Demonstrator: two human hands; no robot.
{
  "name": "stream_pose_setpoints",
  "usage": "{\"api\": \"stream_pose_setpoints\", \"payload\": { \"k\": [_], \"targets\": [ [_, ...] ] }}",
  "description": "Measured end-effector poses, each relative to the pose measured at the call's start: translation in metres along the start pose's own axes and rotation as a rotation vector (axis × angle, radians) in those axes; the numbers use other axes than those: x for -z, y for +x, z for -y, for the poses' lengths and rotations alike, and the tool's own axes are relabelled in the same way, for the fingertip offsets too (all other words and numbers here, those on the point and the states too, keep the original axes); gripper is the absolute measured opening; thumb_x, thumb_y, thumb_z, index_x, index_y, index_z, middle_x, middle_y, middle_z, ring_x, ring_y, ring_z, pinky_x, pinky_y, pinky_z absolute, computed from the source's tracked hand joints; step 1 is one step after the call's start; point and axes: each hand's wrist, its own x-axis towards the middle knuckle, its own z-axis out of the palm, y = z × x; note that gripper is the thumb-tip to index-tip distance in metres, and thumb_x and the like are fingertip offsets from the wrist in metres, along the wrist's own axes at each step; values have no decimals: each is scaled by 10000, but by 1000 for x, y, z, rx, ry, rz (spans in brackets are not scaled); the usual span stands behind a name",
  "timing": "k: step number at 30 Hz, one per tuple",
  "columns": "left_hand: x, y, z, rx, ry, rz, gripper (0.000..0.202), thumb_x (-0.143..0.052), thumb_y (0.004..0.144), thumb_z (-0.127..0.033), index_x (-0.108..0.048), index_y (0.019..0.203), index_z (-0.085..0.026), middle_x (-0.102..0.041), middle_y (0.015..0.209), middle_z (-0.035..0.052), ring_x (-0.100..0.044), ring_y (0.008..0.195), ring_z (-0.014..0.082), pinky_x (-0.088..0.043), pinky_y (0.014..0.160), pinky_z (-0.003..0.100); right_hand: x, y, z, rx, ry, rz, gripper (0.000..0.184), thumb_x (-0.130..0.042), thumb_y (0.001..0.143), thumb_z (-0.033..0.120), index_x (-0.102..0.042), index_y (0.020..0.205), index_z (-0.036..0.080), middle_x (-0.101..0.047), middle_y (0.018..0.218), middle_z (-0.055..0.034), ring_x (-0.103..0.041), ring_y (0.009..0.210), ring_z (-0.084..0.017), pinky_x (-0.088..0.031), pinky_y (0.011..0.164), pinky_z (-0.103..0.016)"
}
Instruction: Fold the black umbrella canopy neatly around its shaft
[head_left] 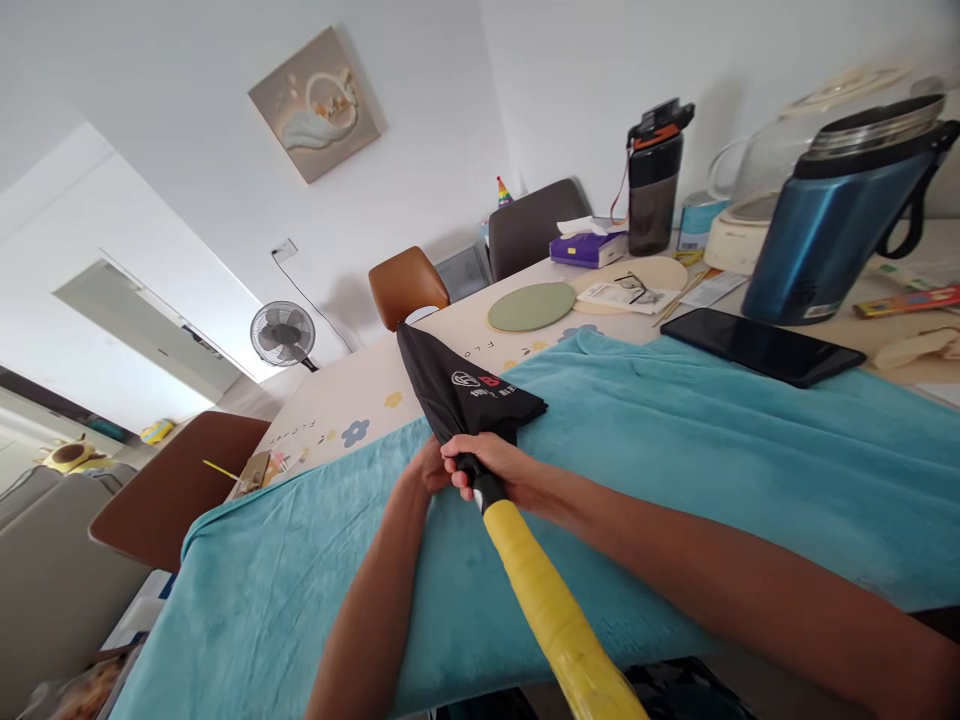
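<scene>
A folded black umbrella (442,380) with white and red print points away from me over the table, its canopy loosely gathered and one flap spreading to the right. Its long handle (555,610), wrapped in yellow, runs back toward my body. My right hand (491,465) is closed around the shaft just above the yellow grip. Behind it, my left hand (431,467) is closed against the base of the black canopy, with its fingers mostly hidden. Beneath both hands lies a turquoise blanket (637,470) spread over the table's near side.
Right of the umbrella are a black phone (761,345), a blue tumbler (840,220), a dark bottle (656,180), glasses (634,288) and a purple tissue pack (589,248). A green placemat (532,306) lies farther back. Chairs (409,285) and a fan (283,335) stand beyond the table.
</scene>
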Motion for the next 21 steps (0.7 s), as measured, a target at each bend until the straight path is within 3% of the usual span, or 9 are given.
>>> {"api": "stream_pose_setpoints", "payload": {
  "k": [2,6,8,10,16,21],
  "targets": [
    [16,-4,-10,-10,50,14,63,-547,672,-140,-600,639,-137,-541,457,14,-566,490,155,-469,492,262,0,0,1,-27,-30,-47,128,-521,734,182,-477,625,131,-484,476,10,-455,381,-77,-410,345,-185],
    [36,-5,-19,-178,-27,-148,170,-546,724,-280,-591,722,-116,-623,589,61,-591,532,141,-481,516,241,1,5,-7,-90,-122,-105,125,-549,720,175,-483,625,128,-494,471,2,-473,371,-98,-414,332,-215],
    [31,-3,-20,-218,-187,-157,274,-562,733,-372,-598,785,-106,-650,691,81,-612,602,148,-498,570,248,1,7,-14,-103,-153,-104,128,-575,716,184,-487,641,128,-511,494,-4,-493,385,-111,-434,342,-235],
    [21,-1,-19,-170,-304,-75,338,-599,707,-404,-607,862,-103,-664,780,95,-629,694,180,-514,629,274,0,9,-21,-103,-173,-79,133,-591,717,195,-493,661,125,-525,518,-11,-514,404,-124,-459,361,-257],
    [2,-5,-18,-16,-409,3,349,-623,679,-379,-606,916,-125,-668,865,93,-621,869,220,-518,759,302,-8,10,-33,-96,-94,36,117,-600,706,178,-507,720,109,-553,573,-24,-573,483,-161,-517,453,-319],
    [2,-14,-9,-101,-451,16,341,-519,722,-433,-614,933,-182,-653,969,43,-607,914,205,-518,772,282,-10,13,-43,-150,133,124,131,-528,753,233,-522,753,102,-591,664,-62,-618,628,-190,-543,614,-406]
  ]
}}
